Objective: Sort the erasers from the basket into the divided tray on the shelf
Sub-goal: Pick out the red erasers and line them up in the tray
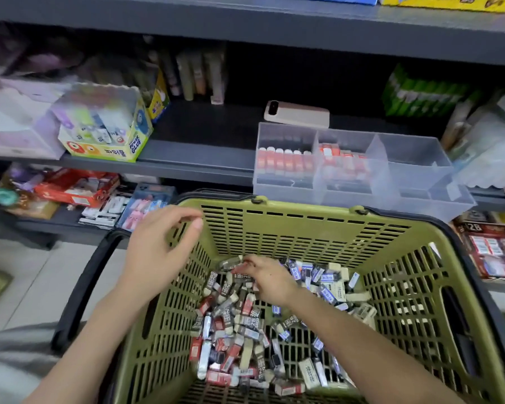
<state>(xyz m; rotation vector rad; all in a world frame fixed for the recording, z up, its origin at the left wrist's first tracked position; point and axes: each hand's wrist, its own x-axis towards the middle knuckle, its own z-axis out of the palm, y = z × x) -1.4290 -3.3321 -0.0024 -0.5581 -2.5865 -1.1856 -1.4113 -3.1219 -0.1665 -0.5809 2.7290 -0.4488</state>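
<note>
I see the left hand (158, 252) hovering over the basket (303, 225) rim, fingers loosely bent, holding nothing. The right hand (267, 279) is down inside, fingers curled round erasers (236, 339) at the pile's far edge; how many sit under them is hidden. Beyond the fingertips, the divided tray (414, 158) looks blurred

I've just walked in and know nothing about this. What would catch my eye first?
The olive-green shopping basket fills the foreground, its bottom heaped with small wrapped erasers. The right hand digs into the pile, fingers curled on some, while the left hand hovers open over the basket's left wall. Behind it on the shelf sits a clear divided tray, red-sleeved erasers in its left and middle compartments.
</note>
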